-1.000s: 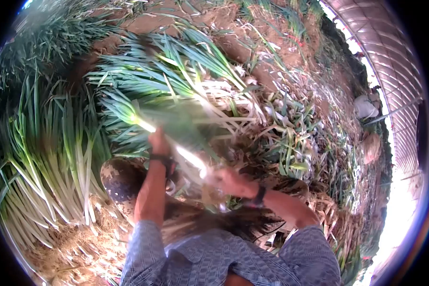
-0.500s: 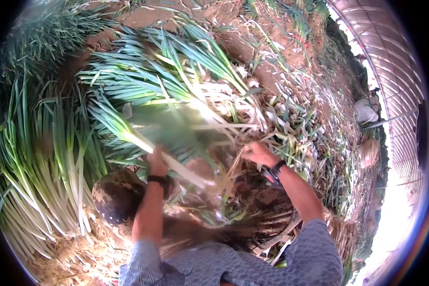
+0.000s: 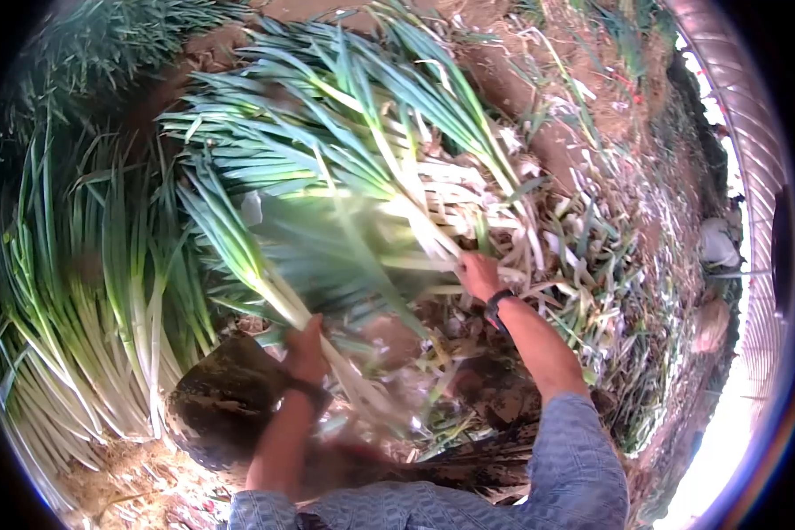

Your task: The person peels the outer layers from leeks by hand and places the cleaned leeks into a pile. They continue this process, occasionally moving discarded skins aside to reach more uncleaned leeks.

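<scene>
My left hand (image 3: pixel 306 352) is closed around the white stems of a small bunch of long green onions (image 3: pixel 269 281). Their green tops point up and left, while the root ends slant down right over my lap. At the near edge of a heap of green onions (image 3: pixel 362 163), my right hand (image 3: pixel 480 276) has its fingers closed on the white end of a green onion (image 3: pixel 433 237). That stalk's leaves still rest on the heap. A blur over the middle of the view partly hides the stalks between my hands.
To the left stands a row of upright green onions (image 3: pixel 106 327) with pale roots at ground level. Peeled skins and leaf scraps (image 3: pixel 592 265) cover the soil at right. My camouflage-clad knee (image 3: pixel 225 397) is beside my left arm. A greenhouse wall (image 3: pixel 760 132) curves along the far right.
My right hand has moved from the dry scraps up to the stalk ends in the heap. My left hand has shifted slightly down right, and its green onions now point more steeply upward.
</scene>
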`<action>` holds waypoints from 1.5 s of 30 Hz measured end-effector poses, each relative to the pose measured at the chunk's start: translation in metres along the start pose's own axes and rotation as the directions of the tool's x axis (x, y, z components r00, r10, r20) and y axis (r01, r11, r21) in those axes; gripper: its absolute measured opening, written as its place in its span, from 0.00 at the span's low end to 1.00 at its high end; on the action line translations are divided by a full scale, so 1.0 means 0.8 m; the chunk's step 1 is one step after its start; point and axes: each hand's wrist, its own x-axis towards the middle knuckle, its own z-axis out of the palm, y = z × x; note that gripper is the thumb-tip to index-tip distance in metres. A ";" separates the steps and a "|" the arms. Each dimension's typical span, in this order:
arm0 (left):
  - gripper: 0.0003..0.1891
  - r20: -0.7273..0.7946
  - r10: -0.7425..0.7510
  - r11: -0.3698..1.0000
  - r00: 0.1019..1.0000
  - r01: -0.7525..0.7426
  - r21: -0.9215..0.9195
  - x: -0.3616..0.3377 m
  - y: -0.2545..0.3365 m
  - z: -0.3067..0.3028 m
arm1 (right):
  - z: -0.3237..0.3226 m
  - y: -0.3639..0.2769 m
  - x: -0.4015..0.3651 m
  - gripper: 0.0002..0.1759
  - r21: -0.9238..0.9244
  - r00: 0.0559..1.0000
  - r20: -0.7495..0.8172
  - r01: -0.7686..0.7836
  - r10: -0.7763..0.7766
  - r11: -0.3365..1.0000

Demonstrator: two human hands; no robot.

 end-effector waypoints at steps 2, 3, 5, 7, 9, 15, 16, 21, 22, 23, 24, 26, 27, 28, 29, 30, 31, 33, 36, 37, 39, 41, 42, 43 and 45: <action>0.09 0.045 0.001 1.000 0.999 0.000 -0.017 -0.009 -0.004 -0.002 | 0.001 -0.056 -0.001 0.08 0.187 0.988 0.153 -0.032 0.003 0.982; 0.09 0.028 -0.052 0.995 0.998 0.054 -0.084 -0.024 0.002 0.006 | 0.010 -0.082 -0.010 0.08 0.199 0.993 0.079 0.068 -0.085 0.978; 0.09 -0.001 -0.042 0.999 0.999 0.042 -0.005 -0.017 -0.013 0.003 | 0.011 -0.088 -0.013 0.12 0.098 0.976 -0.089 0.207 -0.199 0.973; 0.09 0.037 0.111 0.989 0.993 -0.114 0.093 0.016 -0.045 -0.023 | 0.043 -0.067 -0.003 0.19 -0.092 0.933 -0.222 0.267 -0.281 0.959; 0.09 0.133 0.283 0.910 0.950 -0.310 0.275 0.048 -0.087 -0.058 | 0.053 -0.040 -0.001 0.26 -0.137 0.923 -0.293 0.218 -0.250 0.966; 0.10 -0.013 0.077 0.969 0.997 -0.072 0.235 -0.002 -0.055 -0.032 | 0.047 -0.016 -0.053 0.12 -0.334 0.981 0.039 0.190 -0.188 0.923; 0.10 -0.016 0.077 0.978 0.997 -0.073 0.196 -0.008 -0.050 -0.030 | 0.039 -0.035 -0.058 0.11 -0.314 0.971 0.082 0.239 -0.224 0.919; 0.12 0.066 0.144 0.990 0.987 -0.144 0.002 -0.030 -0.029 -0.009 | -0.024 -0.170 -0.050 0.10 0.057 0.908 -0.101 0.413 -0.407 0.909; 0.12 0.094 0.163 0.986 0.982 -0.160 -0.041 -0.031 -0.028 -0.005 | -0.045 -0.189 -0.037 0.11 0.091 0.920 -0.090 0.388 -0.380 0.917; 0.12 0.139 0.227 0.973 0.964 -0.219 -0.072 -0.025 -0.038 -0.012 | -0.067 -0.208 -0.024 0.12 0.125 0.932 -0.079 0.361 -0.354 0.924; 0.12 0.141 0.221 0.974 0.965 -0.211 -0.083 -0.028 -0.033 -0.008 | -0.090 -0.214 -0.007 0.12 0.110 0.947 -0.078 0.318 -0.311 0.942; 0.12 0.147 0.210 0.975 0.967 -0.196 -0.103 -0.034 -0.024 -0.002 | -0.079 -0.173 0.028 0.16 0.128 0.940 -0.256 0.266 -0.227 0.955; 0.14 0.176 0.222 0.974 0.959 -0.208 -0.093 -0.030 -0.034 -0.006 | -0.061 -0.137 0.041 0.20 0.017 0.925 -0.301 0.248 -0.232 0.969; 0.16 0.204 0.234 0.972 0.950 -0.222 -0.082 -0.025 -0.045 -0.011 | -0.048 -0.106 0.048 0.26 -0.092 0.906 -0.346 0.224 -0.242 0.970; 0.15 0.200 0.216 0.975 0.956 -0.200 -0.097 -0.022 -0.047 -0.011 | -0.046 -0.089 0.043 0.31 0.029 0.986 -0.147 0.086 -0.081 0.996; 0.15 0.195 0.198 0.978 0.961 -0.178 -0.112 -0.019 -0.048 -0.011 | -0.044 -0.078 0.038 0.37 0.114 0.995 0.074 -0.077 0.069 0.990; 0.13 0.156 0.149 0.980 0.976 -0.125 -0.157 -0.020 -0.045 -0.005 | -0.038 -0.073 0.037 0.38 -0.044 0.986 0.142 -0.082 0.087 0.996; 0.08 0.079 0.074 0.982 0.994 -0.059 -0.177 -0.036 -0.032 0.007 | -0.006 -0.062 0.020 0.36 -0.216 0.997 0.051 -0.038 0.050 0.976; 0.08 0.060 0.035 0.995 0.998 -0.029 -0.094 -0.052 -0.013 0.014 | -0.017 -0.069 0.014 0.35 -0.306 0.961 0.252 -0.034 0.115 0.951; 0.09 0.039 0.012 0.993 0.999 -0.007 -0.120 -0.051 -0.012 0.018 | -0.045 -0.093 -0.003 0.33 -0.243 0.950 0.303 0.006 0.070 0.970; 0.11 0.083 0.055 0.988 0.995 -0.043 -0.149 -0.040 -0.019 0.019 | -0.057 -0.107 -0.035 0.33 0.022 0.921 0.388 -0.063 0.049 0.998; 0.15 0.162 0.025 0.987 0.986 0.002 -0.161 -0.028 -0.028 0.012 | -0.060 -0.130 -0.081 0.33 0.212 0.914 0.405 -0.098 0.004 0.972; 0.14 0.284 0.034 0.984 0.958 0.019 -0.178 -0.039 -0.021 0.012 | -0.063 -0.148 -0.109 0.33 0.267 0.925 0.379 -0.097 -0.012 0.959; 0.15 0.314 0.023 0.972 0.949 0.052 -0.228 -0.043 -0.022 0.015 | -0.062 -0.161 -0.130 0.30 0.320 0.929 0.368 -0.094 -0.032 0.943; 0.19 0.380 -0.008 0.947 0.925 0.129 -0.294 -0.044 -0.024 0.023 | -0.046 -0.165 -0.153 0.23 0.302 0.931 0.300 0.113 -0.207 0.947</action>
